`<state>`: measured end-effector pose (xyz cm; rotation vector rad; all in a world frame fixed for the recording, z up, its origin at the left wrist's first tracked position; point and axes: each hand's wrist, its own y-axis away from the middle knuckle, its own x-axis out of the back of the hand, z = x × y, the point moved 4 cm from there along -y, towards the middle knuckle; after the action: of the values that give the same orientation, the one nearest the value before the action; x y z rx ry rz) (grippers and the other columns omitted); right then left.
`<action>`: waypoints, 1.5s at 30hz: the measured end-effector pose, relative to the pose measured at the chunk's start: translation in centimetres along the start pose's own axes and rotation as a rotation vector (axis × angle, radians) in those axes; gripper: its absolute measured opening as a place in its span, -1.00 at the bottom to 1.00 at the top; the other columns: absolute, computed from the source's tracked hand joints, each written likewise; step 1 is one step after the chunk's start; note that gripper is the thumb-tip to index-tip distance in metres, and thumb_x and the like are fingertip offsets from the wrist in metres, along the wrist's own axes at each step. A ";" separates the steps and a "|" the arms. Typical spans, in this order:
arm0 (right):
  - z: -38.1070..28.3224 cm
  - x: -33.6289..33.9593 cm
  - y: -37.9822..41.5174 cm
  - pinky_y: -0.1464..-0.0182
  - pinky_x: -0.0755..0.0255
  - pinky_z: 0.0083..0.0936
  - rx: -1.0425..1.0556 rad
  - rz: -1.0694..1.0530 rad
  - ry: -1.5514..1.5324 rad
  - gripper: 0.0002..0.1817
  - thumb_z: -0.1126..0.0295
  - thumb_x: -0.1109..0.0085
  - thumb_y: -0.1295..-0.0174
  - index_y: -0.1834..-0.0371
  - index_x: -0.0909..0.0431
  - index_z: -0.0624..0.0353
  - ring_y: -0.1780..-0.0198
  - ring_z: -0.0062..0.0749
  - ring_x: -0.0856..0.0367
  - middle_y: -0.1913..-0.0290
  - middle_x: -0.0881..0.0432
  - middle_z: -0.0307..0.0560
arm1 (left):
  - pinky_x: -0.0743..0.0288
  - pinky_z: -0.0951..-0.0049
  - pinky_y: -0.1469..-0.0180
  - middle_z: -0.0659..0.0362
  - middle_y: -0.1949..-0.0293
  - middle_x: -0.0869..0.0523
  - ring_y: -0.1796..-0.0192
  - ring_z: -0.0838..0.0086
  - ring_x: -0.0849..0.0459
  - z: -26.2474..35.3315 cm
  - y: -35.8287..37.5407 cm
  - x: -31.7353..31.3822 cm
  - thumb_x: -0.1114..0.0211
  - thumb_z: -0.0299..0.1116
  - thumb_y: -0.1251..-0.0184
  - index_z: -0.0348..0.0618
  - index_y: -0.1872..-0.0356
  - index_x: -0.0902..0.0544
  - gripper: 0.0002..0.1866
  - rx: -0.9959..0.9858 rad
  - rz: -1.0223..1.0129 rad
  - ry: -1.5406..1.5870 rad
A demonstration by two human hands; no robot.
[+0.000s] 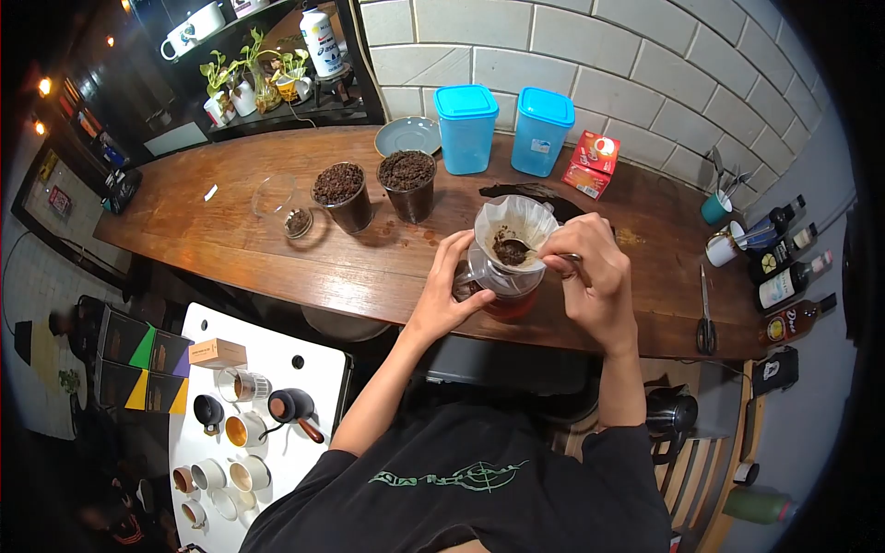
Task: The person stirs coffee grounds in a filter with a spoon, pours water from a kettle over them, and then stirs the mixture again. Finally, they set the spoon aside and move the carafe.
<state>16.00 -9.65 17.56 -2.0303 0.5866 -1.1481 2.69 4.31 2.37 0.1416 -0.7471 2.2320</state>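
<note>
A white paper filter [493, 219] lines a clear coffee dripper [479, 267], with dark wet coffee grounds [510, 249] at its bottom. Beneath the dripper, a glass server [507, 306] holds reddish-brown liquid. My left hand [444, 290] grips the dripper's left side, thumb toward me and fingers reaching up beside the filter. Pinched in my right hand [592, 276] is a metal spoon [533, 252]; its bowl end dips into the filter at the grounds. Part of the spoon's handle is hidden by my right fingers.
Two glasses of dark grounds [339, 184] [407, 175] stand left of the dripper, near a tipped glass jar [297, 223]. Behind are a plate [406, 136], blue-lidded containers [467, 129] and a red box [591, 164]. Scissors [705, 334] and bottles [784, 284] sit right. Cups occupy a white table [318, 369].
</note>
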 end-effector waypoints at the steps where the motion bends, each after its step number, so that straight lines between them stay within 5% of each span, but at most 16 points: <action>1: -0.1 0.4 -0.1 0.10 -0.37 -0.31 -0.005 0.008 -0.012 -0.84 0.62 -0.33 -0.08 0.30 -0.57 0.20 0.22 -0.14 -0.54 0.34 -0.64 -0.12 | -0.25 0.03 -0.46 -0.11 -0.40 -0.31 -0.45 -0.03 -0.33 0.1 0.0 0.0 -0.49 0.10 -0.12 -0.20 -0.46 -0.26 -0.03 0.002 -0.003 0.003; 7: 0.9 0.3 -0.9 0.08 -0.38 -0.28 0.021 0.039 0.010 -0.80 0.64 -0.34 -0.02 0.31 -0.58 0.18 0.17 -0.14 -0.54 0.31 -0.63 -0.14 | -0.24 0.04 -0.47 -0.10 -0.40 -0.31 -0.45 -0.02 -0.34 -0.1 0.0 0.0 -0.50 0.06 -0.12 -0.19 -0.46 -0.26 -0.04 -0.010 -0.012 -0.009; 12: -0.4 0.3 -0.3 0.03 -0.36 -0.28 0.035 -0.172 -0.013 -0.79 0.63 -0.34 -0.01 0.27 -0.61 0.18 0.13 -0.16 -0.53 0.26 -0.63 -0.17 | -0.25 0.04 -0.47 -0.10 -0.40 -0.32 -0.45 -0.01 -0.34 0.1 0.0 0.1 -0.51 0.03 -0.10 -0.18 -0.46 -0.26 -0.04 -0.001 -0.008 0.007; 19: 0.9 0.8 -0.2 0.01 -0.36 -0.28 -0.036 -0.047 -0.017 -0.75 0.60 -0.36 0.03 0.25 -0.64 0.15 0.12 -0.18 -0.53 0.23 -0.63 -0.18 | -0.26 0.05 -0.46 -0.10 -0.40 -0.32 -0.45 -0.02 -0.34 -0.1 0.0 0.0 -0.51 0.01 -0.10 -0.19 -0.46 -0.26 -0.04 0.000 -0.003 -0.001; 24: -0.7 0.4 -0.2 0.00 -0.36 -0.27 0.065 -0.204 -0.012 -0.76 0.59 -0.37 0.01 0.24 -0.65 0.15 0.11 -0.19 -0.54 0.22 -0.63 -0.19 | -0.26 0.06 -0.46 -0.11 -0.40 -0.32 -0.44 -0.01 -0.34 0.0 0.1 0.0 -0.51 0.00 -0.10 -0.20 -0.45 -0.26 -0.05 0.001 0.002 0.003; 31: 0.3 0.7 -0.4 -0.07 -0.35 -0.24 -0.019 -0.084 0.002 -0.75 0.55 -0.40 0.03 0.24 -0.66 0.13 0.08 -0.21 -0.55 0.22 -0.63 -0.20 | -0.25 0.06 -0.46 -0.10 -0.40 -0.32 -0.45 -0.01 -0.35 -0.2 0.1 0.0 -0.52 0.01 -0.09 -0.19 -0.46 -0.26 -0.04 0.000 0.002 -0.012; 37: -0.9 1.4 -0.3 -0.01 -0.36 -0.27 0.022 -0.201 0.039 -0.76 0.57 -0.40 0.02 0.24 -0.65 0.14 0.11 -0.19 -0.57 0.25 -0.65 -0.20 | -0.26 0.06 -0.45 -0.08 -0.40 -0.32 -0.44 0.02 -0.35 -0.1 0.0 0.1 -0.50 0.09 -0.11 -0.16 -0.47 -0.27 -0.03 -0.008 -0.001 0.006; 45: -2.1 1.0 -1.4 0.14 -0.38 -0.35 -0.150 0.132 0.115 -0.94 0.55 -0.29 -0.23 0.30 -0.59 0.24 0.29 -0.20 -0.58 0.34 -0.66 -0.09 | -0.22 0.09 -0.47 -0.05 -0.39 -0.35 -0.45 0.06 -0.35 -0.7 -0.4 0.4 -0.46 0.08 -0.17 -0.06 -0.49 -0.31 -0.10 0.001 0.011 0.165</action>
<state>14.72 -10.22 19.89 -2.0258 0.8749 -1.1770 2.75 5.21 2.10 -0.0464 -0.6579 2.2233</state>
